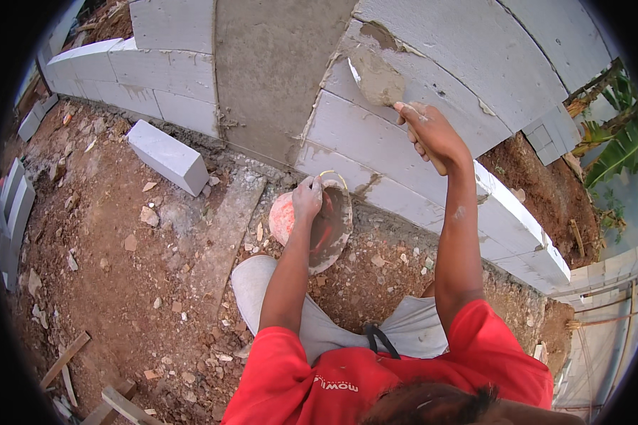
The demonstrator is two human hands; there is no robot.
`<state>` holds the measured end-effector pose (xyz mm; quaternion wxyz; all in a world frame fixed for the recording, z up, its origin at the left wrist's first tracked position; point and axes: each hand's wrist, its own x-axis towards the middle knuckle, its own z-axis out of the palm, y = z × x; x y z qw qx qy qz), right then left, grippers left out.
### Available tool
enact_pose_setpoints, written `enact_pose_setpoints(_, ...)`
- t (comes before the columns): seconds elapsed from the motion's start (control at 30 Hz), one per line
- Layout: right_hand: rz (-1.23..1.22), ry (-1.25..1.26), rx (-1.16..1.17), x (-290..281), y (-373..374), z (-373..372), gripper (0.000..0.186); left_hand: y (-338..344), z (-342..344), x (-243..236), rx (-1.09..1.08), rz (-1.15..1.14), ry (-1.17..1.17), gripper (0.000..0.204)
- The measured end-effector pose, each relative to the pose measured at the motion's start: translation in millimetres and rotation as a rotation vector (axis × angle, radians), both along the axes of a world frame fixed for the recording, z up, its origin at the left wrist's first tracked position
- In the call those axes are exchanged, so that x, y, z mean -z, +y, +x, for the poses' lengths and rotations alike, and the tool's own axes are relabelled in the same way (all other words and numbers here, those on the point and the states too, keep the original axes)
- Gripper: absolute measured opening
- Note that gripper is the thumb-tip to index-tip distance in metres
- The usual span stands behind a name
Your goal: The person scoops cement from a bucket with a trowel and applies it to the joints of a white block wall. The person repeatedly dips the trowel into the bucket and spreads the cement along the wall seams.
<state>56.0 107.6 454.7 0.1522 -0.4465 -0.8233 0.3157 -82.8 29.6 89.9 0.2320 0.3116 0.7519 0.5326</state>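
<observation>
Dark hair [432, 407] below mortar-caked trowel [380, 79]

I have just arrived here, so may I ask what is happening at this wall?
A person's right hand holds a mortar-coated trowel at the pale block wall. The left hand grips the rim of a reddish bucket with wet mortar inside. A loose block lies on the ground, to the left.

Red short-sleeved shirt [404, 370] with white lettering [337, 385], pale grey bottoms [329, 331], dark cord [385, 343] at the waist
</observation>
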Motion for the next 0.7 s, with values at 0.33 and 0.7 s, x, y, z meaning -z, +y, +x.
enact_pose_setpoints(0.33,0.741,0.042,-0.002,37,50,-12,0.044,0,5,-9,0.003,0.016,-0.037,0.042)
enact_pose_setpoints(0.7,0.059,-0.046,0.134,29,-2,8,0.042,-7,-7,3,-0.035,0.014,-0.05,0.043)
